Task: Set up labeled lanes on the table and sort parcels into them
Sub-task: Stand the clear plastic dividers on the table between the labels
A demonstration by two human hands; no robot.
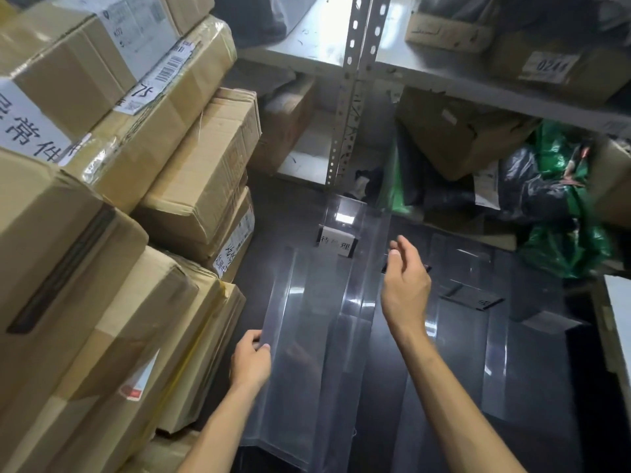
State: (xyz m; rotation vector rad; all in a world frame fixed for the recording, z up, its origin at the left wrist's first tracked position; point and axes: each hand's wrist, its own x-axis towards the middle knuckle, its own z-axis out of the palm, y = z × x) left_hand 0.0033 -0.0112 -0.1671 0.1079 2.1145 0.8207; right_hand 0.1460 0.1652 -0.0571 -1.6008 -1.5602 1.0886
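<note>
Stack of taped cardboard boxes (102,233) stood just left of the left hand, several with printed or handwritten labels.

Left hand (251,361): thumb and fingers curled onto the left edge of a clear lane divider (307,319), pinching it near the divider's near end.

The divider was a long, transparent folded sheet with raised side walls. It lay on the dark table (283,220) between the two hands. Its long axis ran from the person's side away toward the shelving, and the far end leaned slightly to the right. The far end reached past the fingertips of both hands.

A white label card (336,242) with handwritten characters stood beyond the left hand, up and to the left of the right hand. It was seen through the clear plastic at the divider's far part.

Right hand (404,288): raised beside the divider's right wall, fingers loosely extended and held apart, gripping nothing. Could not tell if the fingertips touched the wall.

Right of the right hand, more clear sheets (478,336) lay flat on the table, with a dark label holder (471,298) on them.

Farther right and beyond were green and black bags (560,213). A perforated grey shelf upright (351,97) stood well beyond both hands.
</note>
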